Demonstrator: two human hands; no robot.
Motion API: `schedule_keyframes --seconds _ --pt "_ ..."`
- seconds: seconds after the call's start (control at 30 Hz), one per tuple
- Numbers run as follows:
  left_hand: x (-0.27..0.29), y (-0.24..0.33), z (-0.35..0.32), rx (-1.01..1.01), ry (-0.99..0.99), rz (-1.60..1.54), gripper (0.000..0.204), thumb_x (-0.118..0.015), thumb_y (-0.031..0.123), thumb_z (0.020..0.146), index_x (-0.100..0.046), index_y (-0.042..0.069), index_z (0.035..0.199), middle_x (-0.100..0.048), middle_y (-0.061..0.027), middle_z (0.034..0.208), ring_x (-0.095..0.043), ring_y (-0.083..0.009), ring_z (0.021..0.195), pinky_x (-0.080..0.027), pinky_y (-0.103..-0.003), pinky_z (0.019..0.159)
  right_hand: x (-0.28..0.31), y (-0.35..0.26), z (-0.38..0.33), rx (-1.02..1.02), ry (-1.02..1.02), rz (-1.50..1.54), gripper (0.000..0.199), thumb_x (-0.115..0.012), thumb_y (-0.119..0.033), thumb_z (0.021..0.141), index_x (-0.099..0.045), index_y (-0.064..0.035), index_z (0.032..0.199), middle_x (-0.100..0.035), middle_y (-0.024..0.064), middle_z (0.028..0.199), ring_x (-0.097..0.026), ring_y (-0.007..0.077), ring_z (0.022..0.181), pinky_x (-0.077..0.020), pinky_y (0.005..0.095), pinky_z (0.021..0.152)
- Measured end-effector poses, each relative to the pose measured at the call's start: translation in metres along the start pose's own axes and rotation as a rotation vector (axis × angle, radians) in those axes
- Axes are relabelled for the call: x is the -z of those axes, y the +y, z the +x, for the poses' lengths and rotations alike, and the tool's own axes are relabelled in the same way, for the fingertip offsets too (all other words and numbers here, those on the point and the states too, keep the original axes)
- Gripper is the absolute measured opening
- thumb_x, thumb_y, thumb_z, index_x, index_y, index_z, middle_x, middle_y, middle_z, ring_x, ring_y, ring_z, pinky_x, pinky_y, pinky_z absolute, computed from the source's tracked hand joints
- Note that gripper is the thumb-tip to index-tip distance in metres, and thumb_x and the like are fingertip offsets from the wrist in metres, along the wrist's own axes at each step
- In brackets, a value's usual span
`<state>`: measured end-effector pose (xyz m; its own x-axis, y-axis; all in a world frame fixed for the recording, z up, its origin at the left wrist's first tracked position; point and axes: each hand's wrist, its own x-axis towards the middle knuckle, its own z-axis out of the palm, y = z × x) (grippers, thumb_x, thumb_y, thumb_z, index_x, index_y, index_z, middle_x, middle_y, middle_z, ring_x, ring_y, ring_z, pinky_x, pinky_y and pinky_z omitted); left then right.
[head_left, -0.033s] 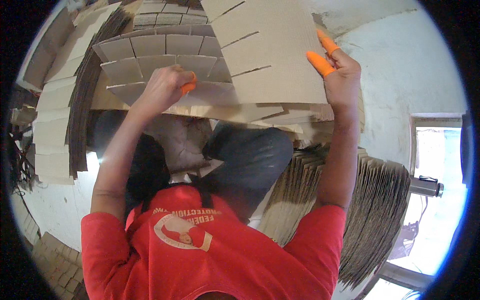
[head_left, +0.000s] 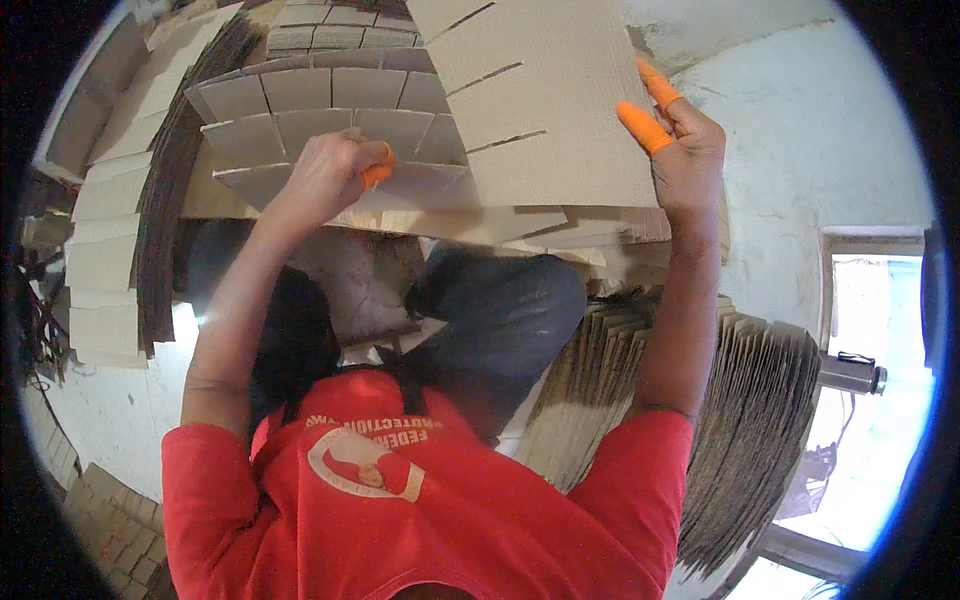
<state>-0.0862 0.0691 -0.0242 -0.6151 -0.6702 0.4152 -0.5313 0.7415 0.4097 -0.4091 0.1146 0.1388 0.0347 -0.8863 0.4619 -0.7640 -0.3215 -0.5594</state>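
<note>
My right hand (head_left: 690,150) grips a wide, flat cardboard sheet (head_left: 570,110) by its right edge, the orange-covered thumb lying on its face. Several slits run into the sheet from its left side. To the left stands a cardboard partition (head_left: 300,92) of upright strips crossing one another into cells. My left hand (head_left: 335,175) is closed over the partition's near strip, with an orange finger cover showing; the fingertips are partly hidden. The sheet's left edge overlaps the partition's right end from my viewpoint.
Beneath the work lies a board with loose cardboard pieces (head_left: 520,222). Tall stacks of cardboard strips (head_left: 105,255) stand on the left, and a big row of upright sheets (head_left: 750,430) is by my right arm. More bundled cardboard (head_left: 338,38) sits at the far side. A pale wall (head_left: 800,130) bounds the right.
The slotted cardboard sheet and my right hand have shifted very slightly to the right. My left hand stays at the partition.
</note>
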Motion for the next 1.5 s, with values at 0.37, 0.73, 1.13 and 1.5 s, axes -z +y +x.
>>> schedule_keyframes --seconds 0.37,0.73,1.13,1.5 --pt "-0.003 0.002 0.000 -0.022 0.088 -0.046 0.010 -0.069 0.012 0.075 -0.064 0.006 0.080 -0.060 -0.0144 0.071 -0.061 -0.0335 0.072 -0.048 -0.045 0.059 -0.027 0.016 -0.014 -0.048 -0.077 -0.013 0.054 -0.075 -0.017 0.080 -0.058 -0.0103 0.131 -0.068 0.0063 0.088 -0.051 0.0095 0.070 -0.0461 0.0246 0.069" --pt "0.031 -0.039 0.042 -0.016 0.045 0.137 0.017 -0.066 0.017 0.078 -0.069 0.011 0.093 -0.065 -0.0133 0.077 -0.064 -0.0355 0.080 -0.051 -0.045 0.067 -0.030 0.007 0.001 0.013 -0.182 -0.081 0.053 -0.075 -0.016 0.083 -0.058 -0.0079 0.132 -0.062 -0.0029 0.095 -0.048 0.0046 0.079 -0.0432 0.0199 0.075" --pt "0.021 -0.160 0.112 0.222 -0.166 0.472 0.032 -0.072 0.012 0.072 -0.062 0.008 0.102 -0.065 -0.0153 0.096 -0.061 -0.0351 0.095 -0.049 -0.045 0.077 -0.033 0.036 -0.011 -0.027 -0.153 -0.085 0.053 -0.075 -0.022 0.083 -0.058 -0.0083 0.131 -0.050 0.0037 0.068 -0.041 0.0080 0.063 -0.0402 0.0239 0.059" --pt "0.014 -0.169 0.099 0.036 0.074 0.377 0.019 -0.069 0.004 0.068 -0.062 0.006 0.085 -0.065 -0.0155 0.080 -0.065 -0.0363 0.076 -0.050 -0.044 0.065 -0.068 0.026 0.002 0.072 -0.408 -0.192 0.050 -0.071 -0.017 0.084 -0.056 -0.0081 0.131 -0.067 0.0182 0.106 -0.063 0.0243 0.080 -0.0498 0.0345 0.074"
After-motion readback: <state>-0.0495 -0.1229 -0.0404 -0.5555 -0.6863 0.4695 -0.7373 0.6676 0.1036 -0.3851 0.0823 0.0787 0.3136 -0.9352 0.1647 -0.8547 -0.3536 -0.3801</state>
